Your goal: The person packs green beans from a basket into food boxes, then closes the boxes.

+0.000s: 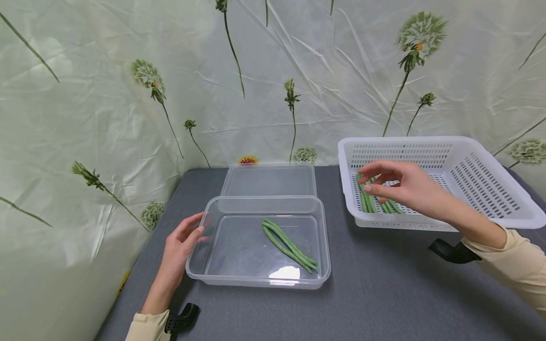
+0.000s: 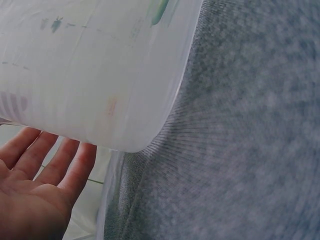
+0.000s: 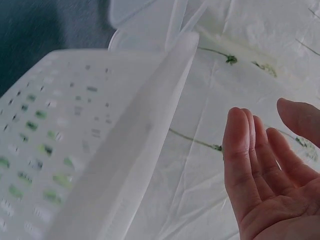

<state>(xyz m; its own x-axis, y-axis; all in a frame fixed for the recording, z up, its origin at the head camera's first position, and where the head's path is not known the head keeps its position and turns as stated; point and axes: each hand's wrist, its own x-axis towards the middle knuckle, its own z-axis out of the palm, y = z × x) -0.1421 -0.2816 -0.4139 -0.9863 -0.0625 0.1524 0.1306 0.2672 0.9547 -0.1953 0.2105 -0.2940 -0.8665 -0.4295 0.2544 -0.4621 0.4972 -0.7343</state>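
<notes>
In the head view, a clear plastic container (image 1: 239, 279) stands on the table with a few green beans (image 1: 290, 244) lying slantwise in its right half. My left hand (image 1: 177, 248) rests against the container's left side, its fingertips on the outer wall near the rim. The left wrist view has these fingers (image 2: 77, 167) nearly straight. Over the left part of a white perforated basket (image 1: 495, 189) hovers my right hand (image 1: 411, 187), its thumb apart from the bent fingers and nothing between them. Several green beans (image 1: 368, 201) lie in the basket beneath it, partly hidden by the hand.
A translucent lid (image 1: 270, 180) lies flat behind the container. The grey tablecloth (image 1: 341, 303) covers the table, and a flower-printed sheet (image 1: 256, 118) hangs behind and to the left. The basket stands at the right, near the back edge.
</notes>
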